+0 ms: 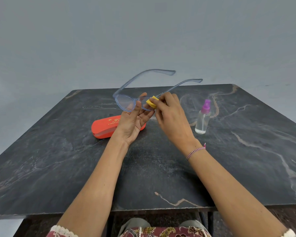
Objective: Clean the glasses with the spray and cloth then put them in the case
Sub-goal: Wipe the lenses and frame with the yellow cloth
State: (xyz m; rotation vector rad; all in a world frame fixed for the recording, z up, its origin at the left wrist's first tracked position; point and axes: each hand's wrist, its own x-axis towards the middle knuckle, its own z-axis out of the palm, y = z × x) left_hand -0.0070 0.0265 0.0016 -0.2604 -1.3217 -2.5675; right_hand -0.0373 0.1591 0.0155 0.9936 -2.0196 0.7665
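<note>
Pale blue translucent glasses point(125, 102) are held up above the table with both arms unfolded, pointing away from me. My left hand point(133, 123) grips them at the bridge between thumb and fingers. My right hand point(171, 115) pinches a folded yellow cloth point(152, 102) against the right lens. An orange glasses case point(103, 128) lies shut on the table, partly hidden behind my left hand. A clear spray bottle point(202, 118) with a purple nozzle stands upright to the right of my right hand.
The dark marble table point(58, 159) runs to a far edge near a plain grey wall point(143, 40). My knees and patterned clothing point(161, 230) show below the table's front edge.
</note>
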